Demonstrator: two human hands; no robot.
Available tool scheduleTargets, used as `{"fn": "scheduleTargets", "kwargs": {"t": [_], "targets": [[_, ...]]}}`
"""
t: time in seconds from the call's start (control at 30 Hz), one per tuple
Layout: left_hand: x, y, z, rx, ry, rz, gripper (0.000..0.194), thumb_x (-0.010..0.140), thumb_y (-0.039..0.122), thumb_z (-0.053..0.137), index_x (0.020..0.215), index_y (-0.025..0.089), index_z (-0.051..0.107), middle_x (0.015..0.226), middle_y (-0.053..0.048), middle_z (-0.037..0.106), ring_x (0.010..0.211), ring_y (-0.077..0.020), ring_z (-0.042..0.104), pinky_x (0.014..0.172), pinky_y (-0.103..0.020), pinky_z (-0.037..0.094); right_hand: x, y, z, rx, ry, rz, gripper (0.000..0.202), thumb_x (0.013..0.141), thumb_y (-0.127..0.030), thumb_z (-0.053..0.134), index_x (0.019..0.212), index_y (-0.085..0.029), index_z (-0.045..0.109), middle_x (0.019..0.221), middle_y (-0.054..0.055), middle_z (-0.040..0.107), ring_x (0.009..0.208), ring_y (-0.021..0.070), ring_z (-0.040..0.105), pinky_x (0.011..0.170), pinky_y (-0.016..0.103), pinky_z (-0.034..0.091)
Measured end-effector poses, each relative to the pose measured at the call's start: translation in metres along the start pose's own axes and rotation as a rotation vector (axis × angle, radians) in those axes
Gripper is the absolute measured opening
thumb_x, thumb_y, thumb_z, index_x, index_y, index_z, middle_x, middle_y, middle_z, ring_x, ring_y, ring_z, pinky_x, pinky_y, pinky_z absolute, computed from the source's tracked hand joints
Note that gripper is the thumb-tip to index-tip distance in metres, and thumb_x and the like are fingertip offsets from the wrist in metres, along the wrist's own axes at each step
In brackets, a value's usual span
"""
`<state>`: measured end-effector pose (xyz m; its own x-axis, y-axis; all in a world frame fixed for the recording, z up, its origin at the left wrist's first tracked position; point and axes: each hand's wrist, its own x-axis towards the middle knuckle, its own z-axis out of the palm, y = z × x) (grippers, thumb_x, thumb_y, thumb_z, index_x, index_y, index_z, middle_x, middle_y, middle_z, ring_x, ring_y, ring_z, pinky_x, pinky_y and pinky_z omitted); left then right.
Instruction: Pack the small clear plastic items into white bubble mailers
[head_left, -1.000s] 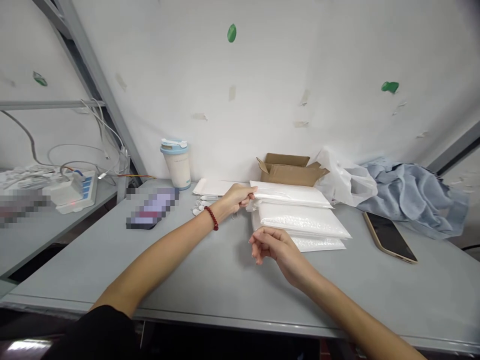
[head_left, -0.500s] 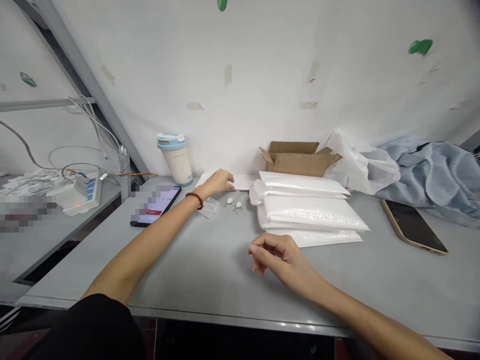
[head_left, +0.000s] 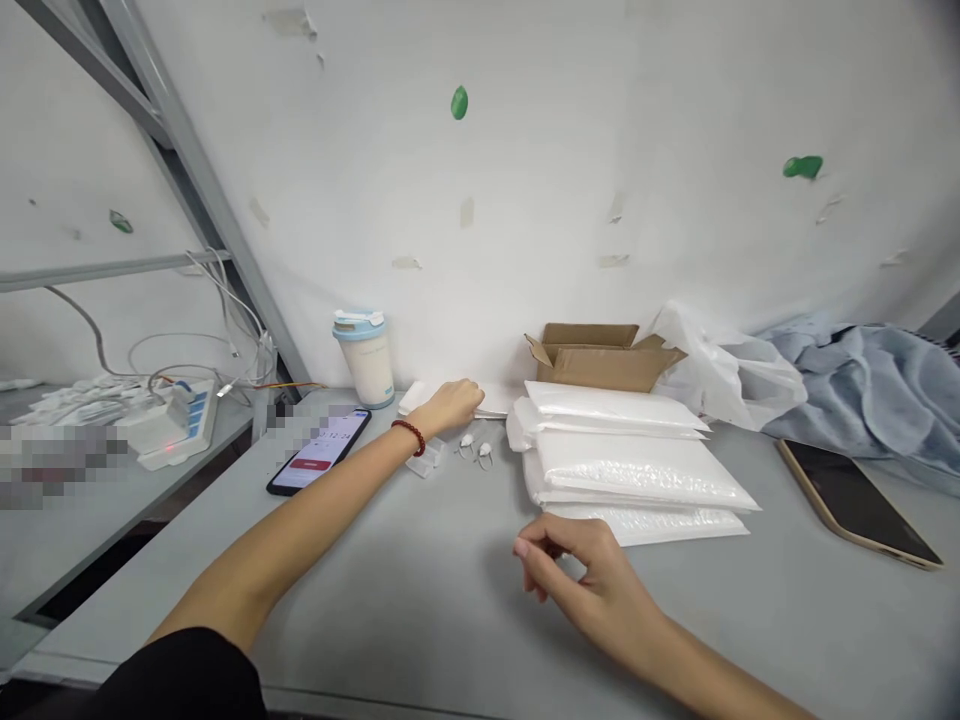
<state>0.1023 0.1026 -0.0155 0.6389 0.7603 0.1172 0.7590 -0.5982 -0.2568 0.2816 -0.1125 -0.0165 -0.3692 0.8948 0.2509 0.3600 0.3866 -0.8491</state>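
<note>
My left hand [head_left: 452, 403] reaches to the back of the table, over a flat white stack [head_left: 420, 393] lying against the wall. Its fingers are curled down, and their tips are hidden behind the knuckles, so I cannot tell what they grip. Just in front of it lie two small white pieces with thin loops [head_left: 485, 454] and a clear plastic case [head_left: 426, 460], partly behind the wrist. My right hand [head_left: 577, 570] hovers over the front of the table, its thumb and fingers loosely closed with nothing visible in them. Nearest to it are the piled white bubble mailers [head_left: 645, 465].
A lidded cup [head_left: 367, 365] and a lit phone [head_left: 322, 452] stand and lie left. Behind the mailers are an open cardboard box [head_left: 607, 368] and a white plastic bag [head_left: 739, 380]. A dark phone [head_left: 855, 500] and blue cloth [head_left: 885, 390] are right; a power strip [head_left: 187, 430] is far left.
The view has tilted up, so the table sits lower in it. My left hand's fingers have curled down more over the white stack. My right hand keeps nearly the same pose.
</note>
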Motion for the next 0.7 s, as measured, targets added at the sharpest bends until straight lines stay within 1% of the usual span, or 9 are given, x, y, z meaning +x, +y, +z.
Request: {"fn": "scheduleTargets", "kwargs": {"t": [0.1,0.23,0.37,0.43,0.5,0.53,0.6,0.67,0.7], "targets": [[0.001,-0.002,-0.003,0.017,0.031,-0.048,0.026,0.072,-0.002,0.043,0.084,0.010,0.063,0.085,-0.014,0.064,0.075,-0.0215,0.061,0.061,-0.029,0.042,0.000,0.002,-0.002,-0.068,0.035,-0.091,0.023,0.088,-0.026,0.047,0.069,-0.019,0.057,0.056,-0.003,0.057,0.053,0.0086,0.053,0.046,0.018,0.036],[-0.002,-0.006,-0.010,0.001,0.101,-0.151,0.025,0.074,-0.002,0.041,0.085,0.009,0.061,0.087,-0.016,0.062,0.080,-0.0242,0.060,0.063,-0.031,0.043,0.001,0.004,-0.008,-0.176,0.113,-0.219,0.020,0.088,-0.022,0.046,0.071,-0.018,0.057,0.058,-0.003,0.056,0.053,0.0083,0.051,0.051,0.019,0.039],[-0.020,-0.015,-0.018,-0.019,0.208,-0.280,0.020,0.077,0.004,0.043,0.089,0.010,0.057,0.092,-0.015,0.059,0.089,-0.0262,0.056,0.065,-0.032,0.044,0.006,0.004,-0.013,-0.267,0.174,-0.295,0.018,0.088,-0.019,0.046,0.073,-0.018,0.056,0.057,-0.003,0.053,0.051,0.0089,0.049,0.049,0.020,0.039],[-0.036,-0.016,-0.021,-0.036,0.300,-0.347,0.016,0.078,0.008,0.043,0.089,0.012,0.055,0.091,-0.014,0.058,0.090,-0.0254,0.054,0.067,-0.033,0.044,0.009,0.002,-0.015,-0.313,0.219,-0.378,0.015,0.087,-0.016,0.045,0.077,-0.018,0.056,0.059,-0.002,0.054,0.052,0.0094,0.049,0.050,0.021,0.041],[-0.056,-0.013,-0.022,-0.082,0.481,-0.371,0.011,0.078,0.009,0.045,0.084,0.015,0.052,0.086,-0.010,0.057,0.085,-0.0228,0.053,0.067,-0.032,0.044,0.013,-0.001,-0.018,-0.364,0.279,-0.482,0.012,0.085,-0.011,0.046,0.085,-0.018,0.057,0.067,0.001,0.057,0.058,0.0111,0.052,0.054,0.023,0.044],[-0.066,-0.009,-0.022,-0.116,0.601,-0.345,0.010,0.076,0.008,0.045,0.079,0.016,0.051,0.081,-0.007,0.056,0.081,-0.0211,0.052,0.066,-0.031,0.043,0.015,-0.004,-0.022,-0.395,0.309,-0.534,0.013,0.084,-0.009,0.047,0.089,-0.017,0.057,0.072,0.003,0.059,0.063,0.0125,0.055,0.057,0.024,0.045],[-0.086,0.001,-0.021,-0.167,0.802,-0.222,0.013,0.073,0.005,0.046,0.073,0.018,0.048,0.073,-0.004,0.054,0.074,-0.0181,0.050,0.065,-0.029,0.043,0.021,-0.013,-0.032,-0.479,0.386,-0.638,0.018,0.081,-0.007,0.050,0.097,-0.015,0.056,0.084,0.008,0.061,0.079,0.0169,0.059,0.066,0.028,0.048],[-0.103,0.013,-0.019,-0.187,0.918,-0.046,0.016,0.072,0.003,0.046,0.071,0.018,0.047,0.070,-0.003,0.053,0.069,-0.0161,0.049,0.063,-0.028,0.043,0.028,-0.025,-0.046,-0.610,0.472,-0.716,0.019,0.079,-0.008,0.054,0.097,-0.015,0.057,0.090,0.011,0.062,0.087,0.0197,0.059,0.073,0.032,0.048],[-0.109,0.019,-0.018,-0.189,0.955,0.039,0.017,0.071,0.002,0.046,0.071,0.018,0.047,0.070,-0.003,0.054,0.067,-0.0154,0.048,0.061,-0.028,0.042,0.033,-0.031,-0.053,-0.655,0.508,-0.706,0.016,0.080,-0.010,0.055,0.095,-0.015,0.057,0.090,0.011,0.061,0.087,0.0203,0.059,0.073,0.032,0.048]]}}
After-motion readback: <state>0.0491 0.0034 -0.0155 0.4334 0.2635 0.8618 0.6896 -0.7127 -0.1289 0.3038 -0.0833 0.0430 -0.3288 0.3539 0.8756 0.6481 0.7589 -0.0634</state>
